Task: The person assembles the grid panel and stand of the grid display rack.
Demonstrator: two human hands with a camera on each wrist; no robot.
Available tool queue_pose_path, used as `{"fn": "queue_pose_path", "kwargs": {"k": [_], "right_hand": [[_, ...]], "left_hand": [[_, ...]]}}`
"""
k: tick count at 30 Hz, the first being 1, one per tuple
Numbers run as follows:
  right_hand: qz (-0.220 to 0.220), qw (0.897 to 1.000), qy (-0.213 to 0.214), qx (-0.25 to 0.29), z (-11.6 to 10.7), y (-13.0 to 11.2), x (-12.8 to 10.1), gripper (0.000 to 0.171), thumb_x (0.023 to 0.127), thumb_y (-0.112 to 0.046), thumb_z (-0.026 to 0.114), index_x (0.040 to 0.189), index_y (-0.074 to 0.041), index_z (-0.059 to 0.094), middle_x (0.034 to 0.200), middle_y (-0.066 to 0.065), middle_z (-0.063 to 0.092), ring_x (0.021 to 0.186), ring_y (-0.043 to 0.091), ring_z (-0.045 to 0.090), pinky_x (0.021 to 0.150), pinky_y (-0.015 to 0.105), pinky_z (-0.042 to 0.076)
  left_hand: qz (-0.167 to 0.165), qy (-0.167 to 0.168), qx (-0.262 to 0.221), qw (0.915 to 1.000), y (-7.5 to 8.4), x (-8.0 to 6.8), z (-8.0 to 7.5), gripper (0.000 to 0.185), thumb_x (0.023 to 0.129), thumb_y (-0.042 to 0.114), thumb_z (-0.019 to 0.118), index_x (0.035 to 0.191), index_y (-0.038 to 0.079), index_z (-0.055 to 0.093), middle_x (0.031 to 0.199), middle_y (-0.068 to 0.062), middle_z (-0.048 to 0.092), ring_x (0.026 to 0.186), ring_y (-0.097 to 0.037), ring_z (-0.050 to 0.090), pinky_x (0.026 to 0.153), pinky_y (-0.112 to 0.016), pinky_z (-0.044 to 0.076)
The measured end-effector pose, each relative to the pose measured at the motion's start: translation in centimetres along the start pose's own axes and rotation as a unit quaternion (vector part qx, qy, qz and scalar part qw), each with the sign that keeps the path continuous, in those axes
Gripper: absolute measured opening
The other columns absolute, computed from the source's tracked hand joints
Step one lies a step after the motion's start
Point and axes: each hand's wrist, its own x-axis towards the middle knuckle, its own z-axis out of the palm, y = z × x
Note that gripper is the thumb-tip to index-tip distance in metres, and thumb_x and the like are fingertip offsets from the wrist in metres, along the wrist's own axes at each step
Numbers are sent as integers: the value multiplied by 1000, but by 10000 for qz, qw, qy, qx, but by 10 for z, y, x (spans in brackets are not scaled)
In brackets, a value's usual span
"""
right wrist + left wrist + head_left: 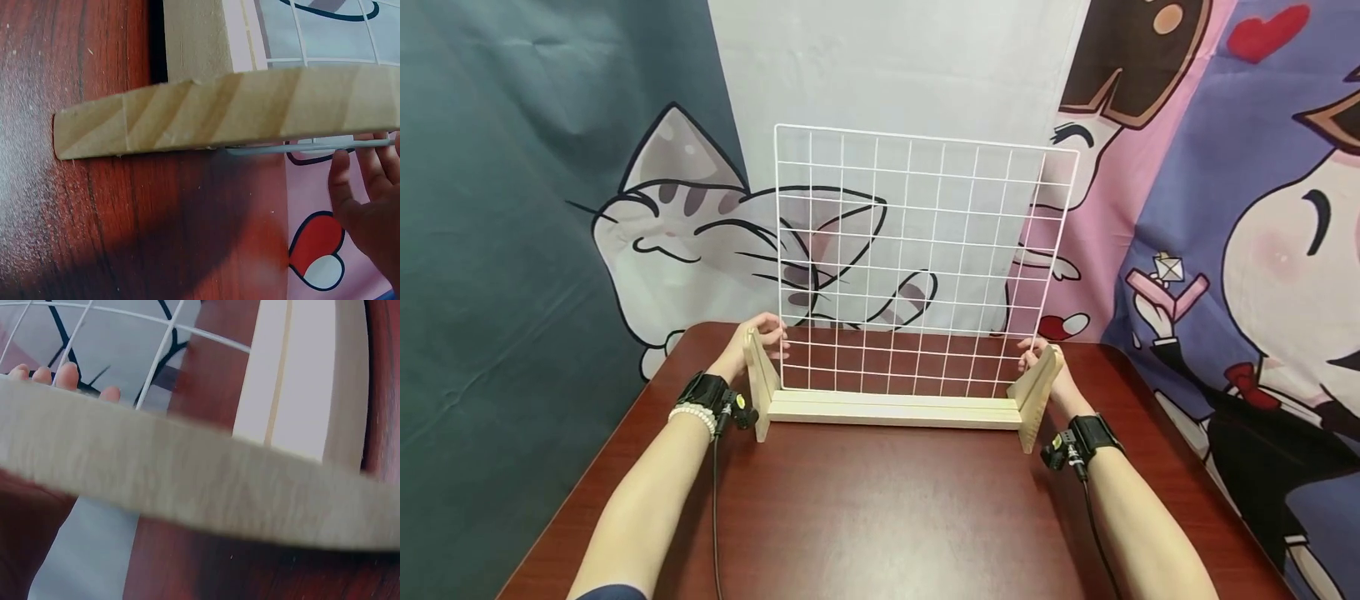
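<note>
A white wire grid panel (917,267) stands upright in a pale wooden stand, its lower edge at the stand's crossbar (895,408). At the grid's left edge, my left hand (760,332) holds the side wire, fingertips reaching just past it. The left side board (762,387) covers much of that hand in the left wrist view, where the fingertips (67,376) show above it. On the other side, my right hand (1042,358) pinches the right edge wire between thumb (341,181) and fingers, beside the right side board (1037,400).
The stand rests on a dark red-brown table (880,508). Behind hangs a cloth backdrop (895,50) with cartoon figures, close to the table's far edge. Cables (716,517) run from the wrist cameras down along both forearms.
</note>
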Motion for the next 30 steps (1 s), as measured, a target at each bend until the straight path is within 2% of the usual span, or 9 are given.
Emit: {"fn": "queue_pose_path", "kwargs": {"k": [5,10,14,16,18,21,23,25,30], "right_hand": [[63,9994,79,322,1,-4,-1,32,96,7,42,89,-19,60,68,-7,62,63,3,59,55,17,51],[163,9982,-99,567,-2,-9,0,21,97,5,45,91,-11,57,70,-4,63,64,4,62,58,20,54],[310,9953,-390,835,-4,-9,-1,7,99,-4,50,92,-6,54,73,-1,62,67,7,63,62,24,57],[395,9930,-493,1000,-5,-7,-1,8,99,-6,51,94,-1,51,76,-1,61,70,8,63,65,26,58],[469,9918,-489,1083,-4,-6,-2,12,100,-6,50,94,5,47,77,-1,62,71,8,63,67,27,58],[370,9950,-363,854,-4,-5,-4,16,100,-2,44,95,14,43,77,-2,63,70,8,62,65,24,56],[229,9982,-269,486,-3,-6,-5,15,100,1,43,94,14,46,77,-4,63,69,6,62,64,22,54],[117,9995,-234,151,-4,-8,-5,14,99,4,41,93,9,52,79,-6,63,69,5,62,64,20,53],[-70,9966,-376,-725,-7,-15,-8,31,97,9,40,96,-14,61,83,-9,64,78,0,61,71,14,48]], "left_hand": [[-41,340,285,9990,3,-1,1,5,94,7,60,99,10,58,83,6,67,80,-13,70,75,-27,57],[-103,510,423,9977,5,1,2,5,94,6,60,99,7,60,82,6,67,81,-14,71,72,-32,58],[-118,569,-224,9981,7,-3,5,14,95,-4,52,106,-12,51,84,-2,67,82,-18,71,80,-37,60],[-144,571,-501,9970,7,-5,6,21,95,-6,49,109,-20,44,85,-6,66,83,-18,70,86,-39,58],[-167,584,-528,9968,7,-7,8,26,96,-4,49,112,-23,39,87,-9,66,85,-18,70,93,-43,54],[-171,560,-304,9978,9,-8,10,29,98,1,50,112,-22,41,88,-6,68,89,-16,70,101,-48,47],[-149,573,-189,9981,10,-8,12,27,98,2,51,112,-20,45,88,-2,69,91,-14,69,102,-47,47],[-141,607,-153,9979,10,-9,13,25,97,2,52,111,-18,48,87,3,71,90,-12,69,98,-41,52],[-279,707,-105,9971,8,-12,14,28,95,0,54,115,-20,48,85,5,72,86,-7,69,81,-29,59]]}}
